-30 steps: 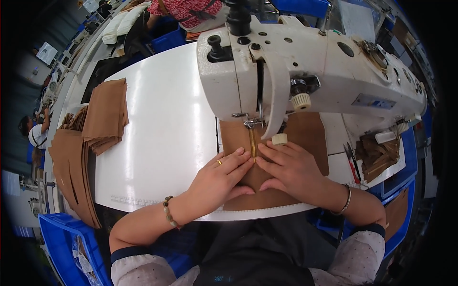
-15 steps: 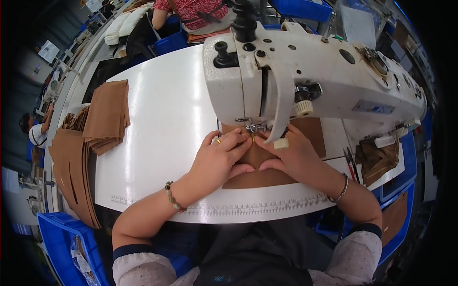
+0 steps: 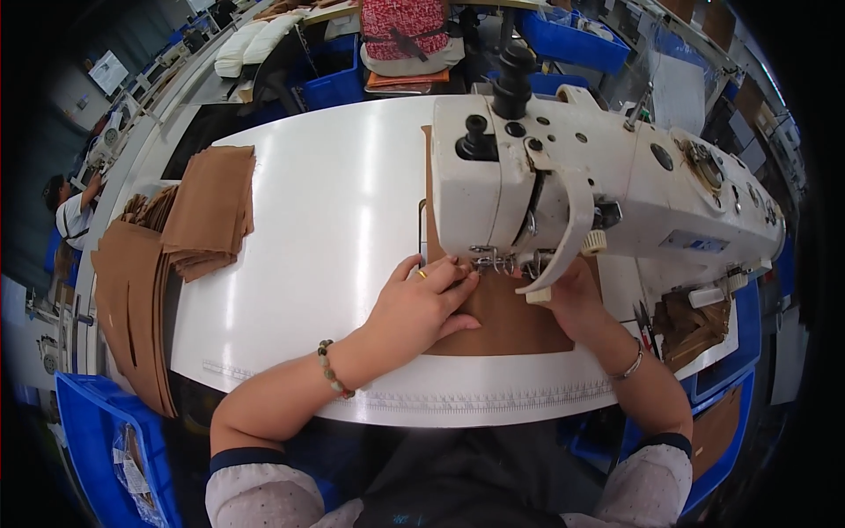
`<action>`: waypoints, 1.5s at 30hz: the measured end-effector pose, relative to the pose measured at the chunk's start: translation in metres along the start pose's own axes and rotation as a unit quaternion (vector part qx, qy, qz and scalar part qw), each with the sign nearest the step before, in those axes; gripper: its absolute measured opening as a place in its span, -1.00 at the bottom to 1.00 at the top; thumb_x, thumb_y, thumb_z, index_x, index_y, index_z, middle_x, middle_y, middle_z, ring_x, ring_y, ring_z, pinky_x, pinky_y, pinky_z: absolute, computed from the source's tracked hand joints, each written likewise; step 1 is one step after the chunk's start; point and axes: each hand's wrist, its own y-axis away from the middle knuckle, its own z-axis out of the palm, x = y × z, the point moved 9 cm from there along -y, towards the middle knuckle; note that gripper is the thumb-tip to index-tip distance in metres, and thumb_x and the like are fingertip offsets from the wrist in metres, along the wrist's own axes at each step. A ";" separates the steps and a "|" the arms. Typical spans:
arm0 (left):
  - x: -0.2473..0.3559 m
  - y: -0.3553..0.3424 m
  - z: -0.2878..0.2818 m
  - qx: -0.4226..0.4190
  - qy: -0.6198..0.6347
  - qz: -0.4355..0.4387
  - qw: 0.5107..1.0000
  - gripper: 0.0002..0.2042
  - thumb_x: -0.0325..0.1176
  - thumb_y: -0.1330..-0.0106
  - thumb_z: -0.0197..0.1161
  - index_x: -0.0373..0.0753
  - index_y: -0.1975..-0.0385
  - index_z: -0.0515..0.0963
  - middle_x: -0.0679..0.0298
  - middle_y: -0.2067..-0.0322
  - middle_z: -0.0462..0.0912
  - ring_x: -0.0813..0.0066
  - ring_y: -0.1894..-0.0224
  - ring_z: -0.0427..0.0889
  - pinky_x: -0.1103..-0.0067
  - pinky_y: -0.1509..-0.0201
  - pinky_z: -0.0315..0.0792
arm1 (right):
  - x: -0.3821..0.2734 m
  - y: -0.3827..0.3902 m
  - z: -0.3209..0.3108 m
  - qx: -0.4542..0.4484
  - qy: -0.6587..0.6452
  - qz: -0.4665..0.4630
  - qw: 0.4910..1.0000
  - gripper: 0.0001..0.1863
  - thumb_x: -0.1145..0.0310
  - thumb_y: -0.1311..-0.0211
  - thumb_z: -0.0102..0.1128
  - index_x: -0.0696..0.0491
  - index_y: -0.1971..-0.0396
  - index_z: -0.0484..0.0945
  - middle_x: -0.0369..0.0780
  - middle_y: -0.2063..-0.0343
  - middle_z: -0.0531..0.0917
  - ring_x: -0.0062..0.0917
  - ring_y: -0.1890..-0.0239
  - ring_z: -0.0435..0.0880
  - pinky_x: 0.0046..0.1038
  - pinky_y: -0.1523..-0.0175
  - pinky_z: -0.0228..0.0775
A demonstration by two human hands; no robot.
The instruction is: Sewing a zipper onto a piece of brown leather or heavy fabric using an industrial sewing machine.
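Note:
A flat piece of brown fabric lies under the head of a white sewing machine, and a strip of it shows beyond the head's left side. My left hand rests on the fabric's left edge, its fingertips beside the presser foot and its thumb held apart. On the other side of the foot, my right hand is at the fabric's right edge. Its fingers are mostly hidden behind the machine's curved white guard. The needle point cannot be made out.
Stacks of cut brown pieces lie at the table's left. Scissors and a brown scrap heap sit at right. Blue bins flank the table. A person sits far left; another's red-patterned back shows ahead.
My right hand has moved right, off the fabric's middle, and its thumb has gone from view. The fabric now shows beyond the machine head and lies flatter. The whole view has shifted slightly.

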 end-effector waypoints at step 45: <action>0.009 -0.003 -0.036 0.113 0.011 0.025 0.993 -0.70 -0.22 -0.21 0.48 -0.20 0.12 0.70 0.28 0.07 0.73 0.29 0.05 0.70 0.42 0.00 0.55 | -0.057 0.031 0.064 -0.006 0.508 -0.278 0.815 -0.72 0.09 -0.19 0.44 0.00 0.32 0.70 -0.27 0.47 0.71 -0.36 0.33 0.74 -0.32 0.28 0.58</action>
